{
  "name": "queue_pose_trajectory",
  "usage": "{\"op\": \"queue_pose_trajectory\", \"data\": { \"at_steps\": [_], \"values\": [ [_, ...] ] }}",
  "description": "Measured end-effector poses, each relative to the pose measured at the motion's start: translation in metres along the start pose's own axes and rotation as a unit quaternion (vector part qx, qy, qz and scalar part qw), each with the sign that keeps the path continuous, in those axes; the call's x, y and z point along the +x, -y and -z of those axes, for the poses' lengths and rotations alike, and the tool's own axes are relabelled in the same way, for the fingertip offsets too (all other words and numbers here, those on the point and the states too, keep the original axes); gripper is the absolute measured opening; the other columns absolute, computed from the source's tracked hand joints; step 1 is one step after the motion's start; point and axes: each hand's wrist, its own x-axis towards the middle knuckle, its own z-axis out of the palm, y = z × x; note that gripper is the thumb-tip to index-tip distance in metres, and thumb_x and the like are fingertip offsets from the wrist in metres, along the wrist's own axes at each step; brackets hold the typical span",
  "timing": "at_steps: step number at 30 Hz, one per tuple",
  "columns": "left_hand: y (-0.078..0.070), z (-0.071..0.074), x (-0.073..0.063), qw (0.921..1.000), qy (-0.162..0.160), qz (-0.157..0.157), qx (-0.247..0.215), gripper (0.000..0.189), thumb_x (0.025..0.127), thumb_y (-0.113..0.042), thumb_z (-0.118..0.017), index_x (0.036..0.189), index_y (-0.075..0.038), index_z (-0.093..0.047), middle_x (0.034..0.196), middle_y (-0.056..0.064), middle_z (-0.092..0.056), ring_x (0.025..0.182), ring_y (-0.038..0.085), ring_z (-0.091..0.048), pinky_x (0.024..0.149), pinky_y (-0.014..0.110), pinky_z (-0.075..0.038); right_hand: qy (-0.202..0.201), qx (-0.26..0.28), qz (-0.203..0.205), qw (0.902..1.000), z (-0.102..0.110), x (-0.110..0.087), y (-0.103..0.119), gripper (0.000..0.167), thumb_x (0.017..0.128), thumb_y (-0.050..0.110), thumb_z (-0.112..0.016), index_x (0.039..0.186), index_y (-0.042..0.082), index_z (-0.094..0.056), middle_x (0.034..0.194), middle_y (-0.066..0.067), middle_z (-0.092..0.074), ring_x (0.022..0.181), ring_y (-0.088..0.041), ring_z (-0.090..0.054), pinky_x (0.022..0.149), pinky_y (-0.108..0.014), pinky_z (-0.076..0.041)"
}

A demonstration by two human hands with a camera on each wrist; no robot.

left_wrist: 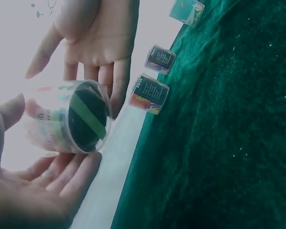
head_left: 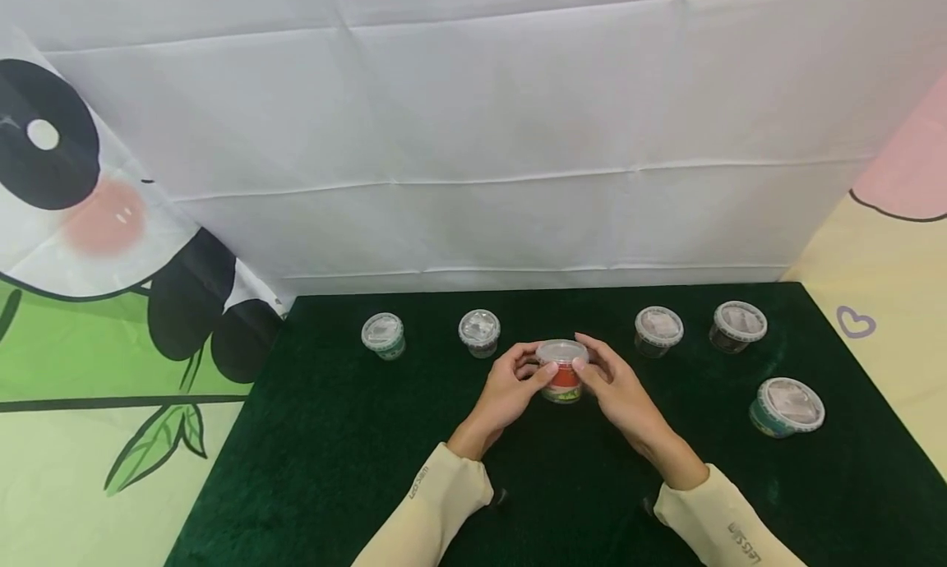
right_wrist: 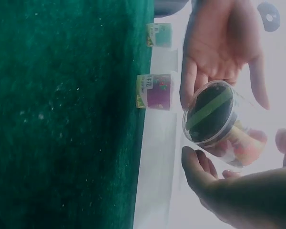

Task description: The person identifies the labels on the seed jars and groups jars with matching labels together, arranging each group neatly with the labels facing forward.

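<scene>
Head view: A person holds a red-labeled cup (head_left: 565, 375) between two hands, just right of center and below the middle of the frame.
Cup's direction: Upright, its pale lid (head_left: 562, 351) facing the top of the frame, its lid-to-base axis running nearly straight up and down.
Wrist views: In the left, the axis lies roughly sideways, dark base (left_wrist: 89, 118) facing right; in the right, it slants, base toward the upper left.
Left hand (head_left: 509, 389): Fingers and thumb part-open, curved around the cup's left side.
Right hand (head_left: 617, 393): Likewise part-open, thumb on the cup's right side, fingers reaching around behind.
Other cups: Two lidded ones, a teal cup (head_left: 385, 337) and a dark cup (head_left: 481, 333), sit left of the hands; three more (head_left: 792, 404) sit toward the right.
Setting: Dark green cloth (head_left: 333, 468) below, white backdrop (head_left: 481, 123) above, a cartoon panda (head_left: 48, 164) at left.
</scene>
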Motion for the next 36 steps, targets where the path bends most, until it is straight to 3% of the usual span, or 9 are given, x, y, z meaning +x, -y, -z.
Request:
{"op": "queue_pose_trajectory", "data": {
  "at_steps": [5,12,19,27,32,36],
  "values": [
    [-0.0026,-0.0015,-0.0009,0.9997,-0.017,0.012,0.009,0.049,0.105,-0.035,-0.069,0.143,-0.009,-0.056,0.137,0.011,-0.064,0.125,0.027,-0.064,0.108,0.049,-0.054,-0.007,-0.002,0.002,1.0,-0.0034,0.0007,-0.0002,0.058,0.114,0.026,-0.05,0.163,0.003,-0.03,0.162,-0.027,-0.04,0.149,-0.044,-0.044,0.119,-0.059,-0.04],
    [-0.0021,0.0013,-0.0019,0.9993,0.022,0.027,-0.013,0.054,0.109,-0.039,-0.06,0.153,-0.009,-0.05,0.149,0.014,-0.058,0.136,0.033,-0.059,0.117,0.055,-0.045,0.012,0.015,-0.004,0.9998,-0.0009,0.0001,0.0006,0.056,0.115,0.025,-0.046,0.165,0.005,-0.028,0.16,-0.028,-0.041,0.148,-0.045,-0.044,0.121,-0.06,-0.038],
    [-0.0006,-0.0002,-0.0007,0.9993,-0.016,0.029,-0.013,0.049,0.106,-0.036,-0.067,0.145,-0.01,-0.057,0.136,0.011,-0.065,0.125,0.028,-0.065,0.111,0.05,-0.052,0.008,0.02,-0.01,0.9997,-0.0047,0.0012,0.0017,0.056,0.116,0.025,-0.043,0.164,0.002,-0.027,0.162,-0.029,-0.038,0.148,-0.046,-0.042,0.12,-0.058,-0.04],
    [0.0007,0.0051,-0.0001,0.9983,0.008,0.032,-0.048,0.046,0.109,-0.034,-0.061,0.146,-0.006,-0.051,0.14,0.015,-0.066,0.129,0.03,-0.065,0.108,0.046,-0.055,0.019,0.032,-0.016,0.9992,-0.0013,0.0021,0.0019,0.057,0.116,0.027,-0.042,0.166,0.005,-0.025,0.163,-0.028,-0.037,0.15,-0.046,-0.039,0.121,-0.062,-0.036],
    [-0.0009,0.0036,0.0005,0.9984,-0.011,0.025,-0.049,0.045,0.106,-0.029,-0.068,0.141,-0.003,-0.055,0.133,0.015,-0.069,0.122,0.029,-0.069,0.102,0.041,-0.059,0.015,0.006,-0.011,0.9998,-0.0064,0.0022,0.0002,0.061,0.116,0.03,-0.042,0.168,0.007,-0.018,0.166,-0.03,-0.031,0.152,-0.048,-0.036,0.121,-0.062,-0.036],
    [-0.0019,0.0009,0.0008,0.9984,-0.017,0.026,-0.046,0.045,0.105,-0.03,-0.07,0.139,-0.004,-0.055,0.131,0.013,-0.069,0.118,0.026,-0.07,0.1,0.04,-0.06,0.009,-0.006,-0.005,0.9999,-0.0084,0.0026,-0.0004,0.059,0.116,0.027,-0.045,0.165,0.004,-0.023,0.166,-0.028,-0.033,0.15,-0.046,-0.04,0.12,-0.061,-0.038]
  ]
}}
